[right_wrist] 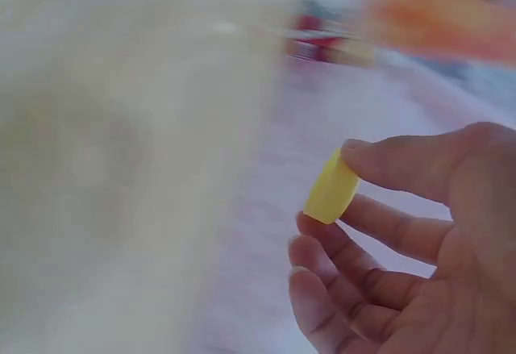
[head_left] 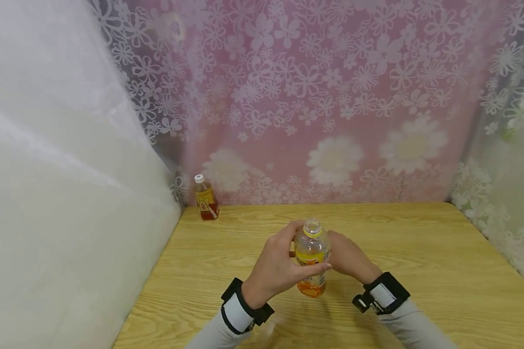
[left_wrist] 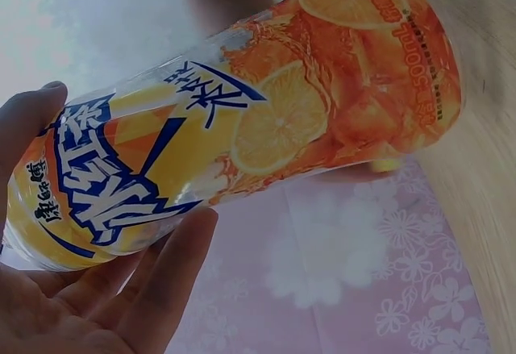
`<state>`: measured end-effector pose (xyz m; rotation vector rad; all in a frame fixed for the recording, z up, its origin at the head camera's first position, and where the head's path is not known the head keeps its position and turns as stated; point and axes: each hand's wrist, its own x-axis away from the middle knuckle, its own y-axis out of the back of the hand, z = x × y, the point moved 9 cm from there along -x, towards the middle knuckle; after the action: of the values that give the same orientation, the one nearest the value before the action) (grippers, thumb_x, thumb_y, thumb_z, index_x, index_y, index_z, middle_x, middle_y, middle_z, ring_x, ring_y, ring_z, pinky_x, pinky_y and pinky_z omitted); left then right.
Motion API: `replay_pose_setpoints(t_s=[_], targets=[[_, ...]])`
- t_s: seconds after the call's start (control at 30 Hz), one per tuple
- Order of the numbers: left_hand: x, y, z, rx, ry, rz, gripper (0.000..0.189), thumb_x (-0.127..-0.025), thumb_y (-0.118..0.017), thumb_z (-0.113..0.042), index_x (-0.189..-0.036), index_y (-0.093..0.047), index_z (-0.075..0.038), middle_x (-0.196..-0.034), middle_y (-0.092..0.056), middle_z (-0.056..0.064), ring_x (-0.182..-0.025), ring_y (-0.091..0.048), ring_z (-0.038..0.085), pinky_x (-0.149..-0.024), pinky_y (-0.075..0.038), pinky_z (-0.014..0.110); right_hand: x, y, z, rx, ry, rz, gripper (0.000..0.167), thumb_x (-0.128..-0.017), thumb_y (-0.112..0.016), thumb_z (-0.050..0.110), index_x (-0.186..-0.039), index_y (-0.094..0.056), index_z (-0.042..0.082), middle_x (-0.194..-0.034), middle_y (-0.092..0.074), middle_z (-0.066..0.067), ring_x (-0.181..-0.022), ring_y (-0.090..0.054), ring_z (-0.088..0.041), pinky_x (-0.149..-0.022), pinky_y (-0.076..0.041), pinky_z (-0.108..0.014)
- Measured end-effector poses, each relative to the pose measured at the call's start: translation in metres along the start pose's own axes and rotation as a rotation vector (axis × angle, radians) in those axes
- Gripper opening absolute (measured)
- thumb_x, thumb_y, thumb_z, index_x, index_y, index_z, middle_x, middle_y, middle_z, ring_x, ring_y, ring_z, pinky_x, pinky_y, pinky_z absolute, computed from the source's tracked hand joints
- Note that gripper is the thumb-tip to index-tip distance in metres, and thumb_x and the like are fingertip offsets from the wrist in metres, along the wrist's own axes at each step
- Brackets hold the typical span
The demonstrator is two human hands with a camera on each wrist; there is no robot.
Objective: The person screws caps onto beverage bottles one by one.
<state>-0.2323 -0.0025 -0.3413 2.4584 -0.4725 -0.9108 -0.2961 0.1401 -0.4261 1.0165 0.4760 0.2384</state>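
We hold the uncapped bottle (head_left: 310,256) over the counter (head_left: 192,271), our left hand (head_left: 277,264) with its fingers (left_wrist: 176,277) curled round it. Just beside it, our right hand (head_left: 348,254) pinches a yellow cap (right_wrist: 332,190) between thumb and fingers.

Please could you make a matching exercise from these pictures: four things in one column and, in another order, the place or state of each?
Things:
1. Held bottle
2. Yellow cap
3. Left hand
4. Far bottle

Places or states:
A. At the back left of the table, white cap on
B. Pinched by the right hand
C. Uncapped, its mouth open
D. Gripping a bottle

Pairs: 1-C, 2-B, 3-D, 4-A
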Motion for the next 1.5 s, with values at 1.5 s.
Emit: replay_pose_setpoints(t_s=[1.5], targets=[[0.004,-0.019,0.01,-0.127,-0.045,-0.025,0.077,-0.081,-0.083,-0.05,-0.144,-0.047,-0.022,-0.122,-0.064,-0.005,-0.1,-0.067,0.002,-0.075,-0.052,0.01,0.027,0.129,0.124,0.007,0.245,-0.146,0.03,-0.092,-0.077,0.016,-0.121,-0.071,0.021,-0.11,-0.063,0.009,-0.085,-0.059,-0.008,-0.068,-0.053,-0.026]])
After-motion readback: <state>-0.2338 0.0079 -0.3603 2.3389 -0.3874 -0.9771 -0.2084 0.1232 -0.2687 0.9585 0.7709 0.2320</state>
